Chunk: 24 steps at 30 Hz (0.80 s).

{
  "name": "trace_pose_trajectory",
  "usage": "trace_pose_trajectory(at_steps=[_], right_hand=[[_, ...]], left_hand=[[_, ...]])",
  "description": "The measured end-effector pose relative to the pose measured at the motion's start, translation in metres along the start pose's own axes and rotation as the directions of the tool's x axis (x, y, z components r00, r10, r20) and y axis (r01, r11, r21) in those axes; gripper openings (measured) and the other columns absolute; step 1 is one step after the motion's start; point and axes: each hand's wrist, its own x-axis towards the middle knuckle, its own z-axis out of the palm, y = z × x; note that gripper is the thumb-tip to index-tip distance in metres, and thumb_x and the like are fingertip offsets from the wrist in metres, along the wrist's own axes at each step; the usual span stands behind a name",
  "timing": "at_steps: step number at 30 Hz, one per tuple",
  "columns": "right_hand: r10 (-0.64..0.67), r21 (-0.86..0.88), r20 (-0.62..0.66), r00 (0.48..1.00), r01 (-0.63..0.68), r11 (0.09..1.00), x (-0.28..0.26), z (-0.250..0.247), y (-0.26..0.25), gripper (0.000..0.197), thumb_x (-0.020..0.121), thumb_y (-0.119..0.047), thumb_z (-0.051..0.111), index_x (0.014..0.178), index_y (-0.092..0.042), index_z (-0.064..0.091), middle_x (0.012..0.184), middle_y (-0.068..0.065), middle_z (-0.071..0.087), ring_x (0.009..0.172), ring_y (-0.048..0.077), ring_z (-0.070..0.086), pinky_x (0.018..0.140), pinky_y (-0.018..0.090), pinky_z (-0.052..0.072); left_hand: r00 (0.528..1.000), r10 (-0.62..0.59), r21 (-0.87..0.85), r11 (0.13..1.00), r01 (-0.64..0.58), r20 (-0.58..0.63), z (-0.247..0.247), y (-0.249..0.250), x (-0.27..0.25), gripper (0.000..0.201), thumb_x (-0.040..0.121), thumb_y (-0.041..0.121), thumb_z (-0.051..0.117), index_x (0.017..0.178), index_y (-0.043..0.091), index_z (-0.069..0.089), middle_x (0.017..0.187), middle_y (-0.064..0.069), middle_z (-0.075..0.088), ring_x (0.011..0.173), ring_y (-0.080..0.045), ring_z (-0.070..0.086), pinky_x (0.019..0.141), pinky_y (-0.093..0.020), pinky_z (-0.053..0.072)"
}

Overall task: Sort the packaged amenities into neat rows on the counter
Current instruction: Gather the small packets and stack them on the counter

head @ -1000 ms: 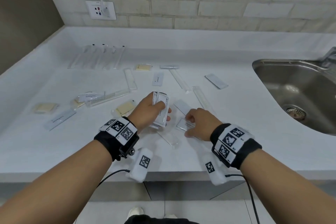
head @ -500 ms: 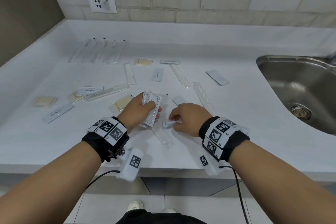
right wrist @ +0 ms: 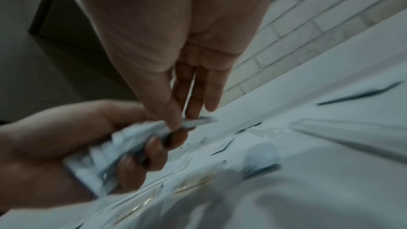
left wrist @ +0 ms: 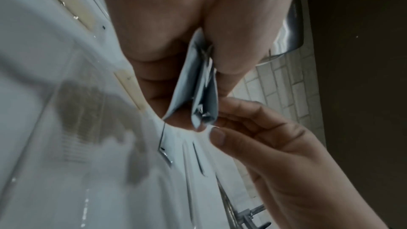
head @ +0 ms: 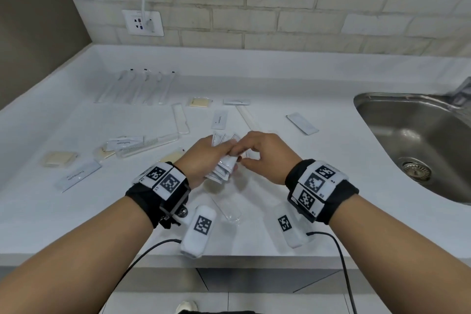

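My left hand grips a fanned stack of small white sachets, held upright just above the white counter. In the left wrist view the stack sits between the thumb and the curled fingers. My right hand meets it from the right. In the right wrist view its thumb and fingers pinch one white sachet against the top of the stack. Loose packets lie scattered on the counter beyond both hands.
A row of long toothbrush packets lies at the back left. Beige soap packets, toothpaste sachets, a comb packet and a flat packet are scattered. A clear packet lies below the hands. A steel sink is on the right.
My right hand lifted a sachet off the counter and carried it left to the stack. The left hand rose slightly with the stack, and the two hands now meet.
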Motion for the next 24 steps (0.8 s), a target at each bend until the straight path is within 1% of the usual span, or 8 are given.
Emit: trace_pose_trajectory(at_steps=[3, 4, 6, 9, 12, 16, 20, 24], right_hand=[[0.254, 0.126, -0.072, 0.965, -0.243, 0.962, -0.012, -0.021, 0.009, 0.021, 0.077, 0.002, 0.059, 0.09, -0.014, 0.065, 0.094, 0.001, 0.069, 0.087, 0.016, 0.066, 0.078, 0.026, 0.052], [0.349, 0.083, -0.062, 0.935, -0.344, 0.935, -0.016, -0.029, 0.015, 0.02, 0.077, 0.0, 0.061, 0.09, -0.014, 0.063, 0.095, 0.0, 0.067, 0.085, 0.017, 0.064, 0.075, 0.027, 0.051], [0.525, -0.2, 0.043, 0.85, -0.507, 0.838, -0.026, -0.046, 0.027, 0.025, 0.076, -0.006, 0.067, 0.099, -0.014, 0.061, 0.106, 0.0, 0.061, 0.093, 0.019, 0.06, 0.079, 0.028, 0.049], [0.721, -0.522, 0.148, 0.677, -0.566, 0.638, -0.044, -0.058, 0.041, 0.046, 0.072, -0.011, 0.072, 0.115, -0.014, 0.056, 0.117, 0.003, 0.059, 0.105, 0.023, 0.059, 0.084, 0.032, 0.05], [0.784, -0.618, 0.14, 0.605, -0.566, 0.547, -0.055, -0.055, 0.047, 0.053, 0.072, -0.012, 0.074, 0.121, -0.012, 0.053, 0.121, 0.006, 0.059, 0.107, 0.026, 0.059, 0.085, 0.033, 0.052], [0.742, -0.584, 0.176, 0.647, -0.539, 0.608, -0.047, -0.046, 0.049, 0.045, 0.074, -0.017, 0.076, 0.115, -0.005, 0.06, 0.115, 0.01, 0.066, 0.102, 0.026, 0.064, 0.083, 0.033, 0.052], [0.641, -0.419, 0.18, 0.746, -0.532, 0.736, -0.03, -0.027, 0.043, 0.052, 0.074, -0.026, 0.079, 0.118, -0.008, 0.058, 0.114, 0.004, 0.063, 0.1, 0.021, 0.06, 0.084, 0.03, 0.05], [0.484, -0.239, 0.136, 0.864, -0.446, 0.863, -0.007, -0.019, 0.036, 0.032, 0.082, -0.018, 0.069, 0.111, -0.014, 0.056, 0.101, 0.0, 0.055, 0.088, 0.018, 0.051, 0.073, 0.027, 0.04]], left_hand=[[1.0, -0.009, 0.019, 1.0, 0.009, 0.0, 0.002, -0.004, 0.003, 0.016, 0.097, 0.014, 0.054, 0.104, 0.003, 0.064, 0.094, -0.03, 0.066, 0.073, -0.031, 0.061, 0.062, -0.038, 0.054], [1.0, -0.009, 0.013, 1.0, 0.009, 0.0, 0.004, -0.004, 0.003, 0.019, 0.097, 0.013, 0.053, 0.107, 0.0, 0.063, 0.101, -0.034, 0.066, 0.077, -0.033, 0.061, 0.066, -0.041, 0.053], [1.0, -0.007, -0.001, 1.0, 0.007, -0.014, 0.007, -0.004, 0.007, 0.025, 0.097, 0.013, 0.051, 0.114, -0.003, 0.061, 0.109, -0.032, 0.066, 0.08, -0.034, 0.061, 0.069, -0.044, 0.054], [1.0, -0.023, -0.002, 1.0, 0.023, -0.007, 0.013, -0.003, 0.012, 0.028, 0.097, 0.013, 0.049, 0.117, -0.003, 0.06, 0.106, -0.028, 0.069, 0.081, -0.033, 0.063, 0.075, -0.049, 0.054], [0.999, -0.047, 0.024, 0.999, 0.046, 0.009, 0.02, -0.004, 0.015, 0.027, 0.096, 0.014, 0.048, 0.115, -0.001, 0.06, 0.107, -0.027, 0.069, 0.082, -0.032, 0.064, 0.077, -0.049, 0.051], [0.998, -0.06, 0.032, 0.998, 0.06, 0.021, 0.032, -0.003, 0.017, 0.019, 0.095, 0.015, 0.049, 0.105, 0.008, 0.064, 0.104, -0.022, 0.072, 0.081, -0.033, 0.065, 0.076, -0.047, 0.052], [0.997, -0.073, 0.024, 0.997, 0.073, -0.005, 0.037, -0.003, 0.02, 0.025, 0.094, 0.015, 0.047, 0.112, 0.007, 0.061, 0.102, -0.018, 0.074, 0.082, -0.032, 0.067, 0.073, -0.042, 0.055], [0.994, -0.091, 0.041, 0.995, 0.094, -0.067, 0.024, -0.005, 0.019, 0.027, 0.087, 0.014, 0.044, 0.101, 0.011, 0.067, 0.096, -0.013, 0.076, 0.087, -0.032, 0.069, 0.089, -0.055, 0.052]])
